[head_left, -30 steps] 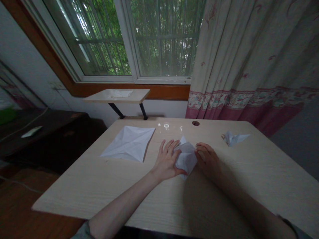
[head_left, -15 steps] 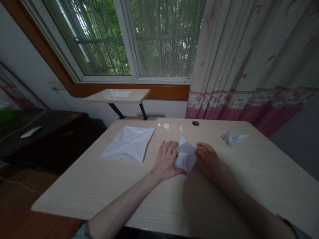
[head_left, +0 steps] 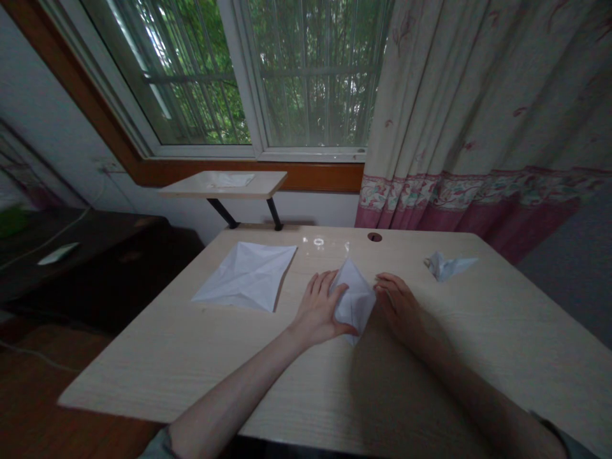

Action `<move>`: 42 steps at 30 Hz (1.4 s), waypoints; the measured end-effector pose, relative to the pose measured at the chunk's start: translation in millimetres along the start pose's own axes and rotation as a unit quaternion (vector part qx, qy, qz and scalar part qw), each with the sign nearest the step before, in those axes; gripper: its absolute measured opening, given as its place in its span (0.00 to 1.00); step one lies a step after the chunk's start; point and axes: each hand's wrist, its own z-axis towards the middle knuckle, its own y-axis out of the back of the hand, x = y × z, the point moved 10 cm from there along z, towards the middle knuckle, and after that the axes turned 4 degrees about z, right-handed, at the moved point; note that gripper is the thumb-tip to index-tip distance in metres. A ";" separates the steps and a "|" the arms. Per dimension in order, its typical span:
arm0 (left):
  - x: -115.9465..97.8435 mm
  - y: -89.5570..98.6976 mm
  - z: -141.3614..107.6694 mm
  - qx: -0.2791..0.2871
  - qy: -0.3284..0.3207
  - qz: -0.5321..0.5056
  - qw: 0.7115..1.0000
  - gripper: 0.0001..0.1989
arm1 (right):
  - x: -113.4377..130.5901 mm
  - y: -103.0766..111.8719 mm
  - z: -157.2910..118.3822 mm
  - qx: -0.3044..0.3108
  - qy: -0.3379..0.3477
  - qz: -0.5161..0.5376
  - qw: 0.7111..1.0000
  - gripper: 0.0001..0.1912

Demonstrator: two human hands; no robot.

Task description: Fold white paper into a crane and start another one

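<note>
A white sheet of paper folded into a kite-like diamond point(head_left: 356, 298) lies on the table with its points facing toward and away from me. My left hand point(head_left: 319, 310) holds it down along the left side, thumb on the near part and index finger bent over the upper left. The other left fingers rest beside its edge. At the paper's right corner is my right hand point(head_left: 398, 305), fingers loosely bent and slightly apart. Its fingertips are close to that corner; whether they touch it I cannot tell.
A creased, unfolded white sheet point(head_left: 248, 277) lies to the left on the wooden table point(head_left: 268, 376). To the right sits a folded paper figure point(head_left: 448, 266). A raised shelf point(head_left: 191, 185) at the back left carries more white paper point(head_left: 233, 180). Behind hang curtains point(head_left: 430, 191).
The paper's upper layer now reaches up to the far point, where a lower folded edge showed before. My left index finger has shifted slightly; my right hand has barely moved.
</note>
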 end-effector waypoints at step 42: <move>3.5 -3.5 -1.4 0.004 0.002 -0.031 1.000 0.48 | 13.0 -18.7 0.2 0.081 0.043 0.046 0.995 0.12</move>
